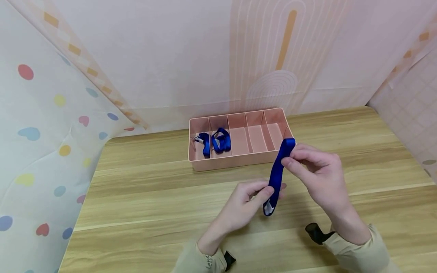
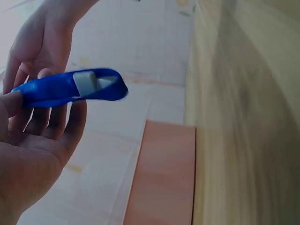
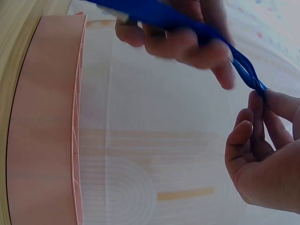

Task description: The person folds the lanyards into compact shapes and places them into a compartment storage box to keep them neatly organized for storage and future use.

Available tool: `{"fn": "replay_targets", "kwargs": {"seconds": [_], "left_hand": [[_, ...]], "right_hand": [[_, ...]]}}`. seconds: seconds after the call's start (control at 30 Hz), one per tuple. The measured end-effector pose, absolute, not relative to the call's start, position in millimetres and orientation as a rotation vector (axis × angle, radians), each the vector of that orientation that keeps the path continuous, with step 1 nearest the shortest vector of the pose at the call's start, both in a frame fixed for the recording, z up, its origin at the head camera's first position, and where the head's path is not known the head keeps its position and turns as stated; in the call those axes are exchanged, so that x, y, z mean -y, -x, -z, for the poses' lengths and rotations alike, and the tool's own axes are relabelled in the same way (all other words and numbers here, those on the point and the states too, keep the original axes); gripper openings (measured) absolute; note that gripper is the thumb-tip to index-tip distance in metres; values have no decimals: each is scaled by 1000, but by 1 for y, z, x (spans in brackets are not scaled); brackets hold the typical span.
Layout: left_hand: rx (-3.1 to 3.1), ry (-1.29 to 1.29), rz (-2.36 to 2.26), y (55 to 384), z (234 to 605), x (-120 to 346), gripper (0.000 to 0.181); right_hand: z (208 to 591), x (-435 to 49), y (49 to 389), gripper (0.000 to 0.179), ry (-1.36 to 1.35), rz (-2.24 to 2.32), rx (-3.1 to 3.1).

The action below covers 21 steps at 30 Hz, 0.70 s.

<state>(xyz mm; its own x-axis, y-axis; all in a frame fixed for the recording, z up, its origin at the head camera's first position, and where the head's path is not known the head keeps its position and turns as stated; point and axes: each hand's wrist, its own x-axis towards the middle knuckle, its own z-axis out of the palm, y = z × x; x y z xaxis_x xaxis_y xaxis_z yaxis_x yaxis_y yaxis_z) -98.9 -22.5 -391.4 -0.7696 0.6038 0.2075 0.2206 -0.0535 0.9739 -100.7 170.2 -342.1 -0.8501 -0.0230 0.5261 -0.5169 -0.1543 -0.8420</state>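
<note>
A folded blue lanyard (image 1: 277, 172) with a whitish clip at its lower end is stretched between both hands above the table. The left hand (image 1: 247, 203) pinches it near the clip end, thumb on top and fingers behind. At the upper end, the right hand (image 1: 319, 176) pinches the fold between thumb and fingers. In the left wrist view the pale clip (image 2: 85, 83) shows inside the blue loop. Behind the hands stands a pink divided box (image 1: 218, 163), with a blue lanyard (image 1: 206, 144) in its leftmost compartment and another coiled lanyard (image 1: 223, 141) in the one beside it.
The box stands on a wood-grain table (image 1: 143, 197) near the patterned back wall covering (image 1: 177, 60). A dotted sheet (image 1: 44, 151) hangs at the left. Black straps (image 1: 315, 233) show at the sleeve cuffs.
</note>
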Motion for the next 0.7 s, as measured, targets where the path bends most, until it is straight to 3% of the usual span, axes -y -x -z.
{"fn": "replay_targets", "kwargs": {"seconds": [0.27, 0.7], "left_hand": [[-1828, -899, -1984, 95, 394, 14, 57], [-1915, -953, -2028, 93, 395, 11, 47]], "right_hand": [[344, -171, 101, 29, -658, -2105, 1711], [340, -172, 99, 24, -694, -2052, 1696]]}}
